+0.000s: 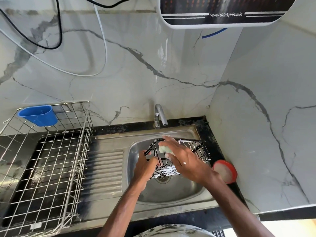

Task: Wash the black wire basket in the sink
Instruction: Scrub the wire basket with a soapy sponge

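Near edge: your two bare forearms reach in; a pale rounded shape below them is cut off.

Your left hand (145, 165): fingers curled round the wires at the left end of the basket (196, 151), gripping it.

Your right hand (184, 161): wet and flecked with foam, it holds a pale green sponge (165, 149) against the wires. It hides the basket's middle.

Basket: black wire, box-shaped, coated in white suds. You hold it tipped above the drain (160, 179) in the sink (171, 195). Its long axis runs left to right across the bowl. You cannot tell which way the open side faces.

Sink: dull steel with a ribbed drainboard at the left, set in a black speckled counter.

Right of the bowl: a round red-rimmed tub (225, 171) with pale contents, partly behind your wrist.

Left: a silver wire rack (51, 159) with a square grid, a blue plastic cup (39, 115) hooked on its far rim.

Behind: a curved chrome tap (159, 115).

Far: a grey-veined marble wall, looping black and white cables, and a wall unit (222, 14) cut off at the top.
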{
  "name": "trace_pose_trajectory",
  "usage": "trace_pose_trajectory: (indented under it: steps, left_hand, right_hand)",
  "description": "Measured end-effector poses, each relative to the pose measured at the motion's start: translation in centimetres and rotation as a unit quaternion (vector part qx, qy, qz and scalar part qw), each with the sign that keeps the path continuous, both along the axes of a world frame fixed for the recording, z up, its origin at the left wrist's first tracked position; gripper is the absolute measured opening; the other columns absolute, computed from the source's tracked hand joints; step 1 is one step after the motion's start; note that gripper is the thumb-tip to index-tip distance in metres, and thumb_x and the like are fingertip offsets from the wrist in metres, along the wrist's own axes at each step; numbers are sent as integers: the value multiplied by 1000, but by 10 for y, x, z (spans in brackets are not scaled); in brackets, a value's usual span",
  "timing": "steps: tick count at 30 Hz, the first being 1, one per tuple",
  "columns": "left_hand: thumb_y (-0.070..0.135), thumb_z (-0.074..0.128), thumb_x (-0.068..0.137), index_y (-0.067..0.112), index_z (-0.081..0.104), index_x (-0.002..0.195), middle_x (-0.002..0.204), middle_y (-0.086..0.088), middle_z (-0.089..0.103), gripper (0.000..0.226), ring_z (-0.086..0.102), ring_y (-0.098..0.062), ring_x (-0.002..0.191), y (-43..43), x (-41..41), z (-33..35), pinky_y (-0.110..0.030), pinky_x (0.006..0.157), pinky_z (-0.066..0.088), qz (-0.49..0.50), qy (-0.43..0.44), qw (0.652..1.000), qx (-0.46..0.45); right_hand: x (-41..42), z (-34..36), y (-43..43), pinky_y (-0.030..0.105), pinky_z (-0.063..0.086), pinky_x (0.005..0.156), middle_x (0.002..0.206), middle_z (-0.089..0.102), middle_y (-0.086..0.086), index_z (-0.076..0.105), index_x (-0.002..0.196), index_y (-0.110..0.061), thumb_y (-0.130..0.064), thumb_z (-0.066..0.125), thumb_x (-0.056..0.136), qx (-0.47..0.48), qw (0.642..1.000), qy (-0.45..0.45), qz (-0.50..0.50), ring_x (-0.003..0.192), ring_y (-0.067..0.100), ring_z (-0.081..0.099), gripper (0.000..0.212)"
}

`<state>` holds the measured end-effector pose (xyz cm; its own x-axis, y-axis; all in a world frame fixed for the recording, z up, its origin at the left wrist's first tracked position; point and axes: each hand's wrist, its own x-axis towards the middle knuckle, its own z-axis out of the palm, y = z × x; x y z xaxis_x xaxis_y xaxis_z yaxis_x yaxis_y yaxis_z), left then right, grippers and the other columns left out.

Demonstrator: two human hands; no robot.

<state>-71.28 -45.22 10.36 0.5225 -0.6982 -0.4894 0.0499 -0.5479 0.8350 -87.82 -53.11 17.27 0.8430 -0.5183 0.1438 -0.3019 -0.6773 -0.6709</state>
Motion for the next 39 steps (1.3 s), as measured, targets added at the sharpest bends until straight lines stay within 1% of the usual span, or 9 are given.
trace_pose_trajectory:
  steps: [2, 6, 14, 21, 23, 25, 30, 36, 39]
  left_hand:
    - [31, 62, 56, 13, 57, 119, 108, -20, 67, 66, 57, -17, 67, 0, 1, -3, -27, 44, 37, -4, 1, 1000, -10]
    - [17, 61, 71, 12, 56, 122, 145, -26, 52, 51, 47, -11, 45, 1, 1, -5, -21, 38, 33, -1, 18, 1000, -25]
    - [14, 63, 73, 10, 51, 123, 144, -27, 51, 52, 51, -7, 54, 4, -3, -5, -24, 45, 35, -1, 3, 1000, -20]
    - [17, 67, 70, 9, 52, 120, 143, -27, 52, 53, 51, -12, 58, 4, -1, -9, -26, 44, 32, -12, -4, 1000, -11]
    - [18, 66, 74, 18, 50, 121, 143, -5, 59, 50, 60, -19, 71, 5, -1, -7, -29, 51, 37, -10, 10, 1000, -15]
    - [18, 65, 78, 23, 46, 122, 138, 20, 52, 48, 65, -26, 81, 5, 0, -4, -28, 53, 39, 5, 28, 999, -15]
    - [19, 66, 78, 21, 46, 119, 96, 21, 53, 45, 48, -16, 62, 6, -3, 2, -34, 61, 40, 31, 48, 998, -5]
    - [16, 68, 80, 23, 47, 120, 93, 21, 51, 46, 57, -19, 74, 8, -4, 4, -41, 66, 47, 43, 40, 998, -4]
    - [16, 67, 80, 24, 47, 120, 100, 14, 59, 46, 56, -15, 65, 9, -4, 1, -34, 57, 45, 55, 30, 998, -4]
  right_hand:
    - [-4, 1, 2, 19, 24, 120, 165, 26, -2, 43, 152, -25, -15, 40, 109, 22, 1000, -19, 10, 152, 2, 17, 44]
    - [-2, 2, -6, 20, 35, 116, 153, 47, 9, 62, 137, -15, 4, 49, 99, -11, 1000, -26, -14, 144, 4, 37, 45]
    - [6, 15, -27, 21, 55, 75, 110, 67, -8, 67, 117, -23, -19, 71, 90, 9, 1000, 15, -18, 93, 1, 63, 27]
    - [9, 19, -31, 19, 57, 72, 97, 69, -12, 71, 112, -20, -8, 75, 85, 72, 996, 43, -32, 86, -2, 66, 29]
    - [9, 14, -26, 15, 54, 67, 91, 67, -16, 75, 104, -20, -7, 76, 85, 54, 997, 18, -54, 81, -2, 66, 24]
    - [9, 7, -20, 14, 53, 65, 93, 69, -12, 76, 102, -21, -9, 77, 85, 45, 996, -3, -80, 80, 3, 66, 20]
    - [3, -9, -20, 28, 62, 71, 99, 75, -8, 79, 97, -28, -7, 78, 85, 105, 983, -40, -147, 86, 6, 73, 24]
    - [-5, -16, -30, 15, 57, 60, 103, 76, -3, 78, 100, -21, -4, 79, 84, 95, 946, -42, -307, 71, -5, 70, 23]
    - [13, -17, -8, 19, 56, 50, 102, 75, 5, 77, 105, -11, 3, 67, 90, 48, 955, -23, -292, 68, 7, 72, 22]
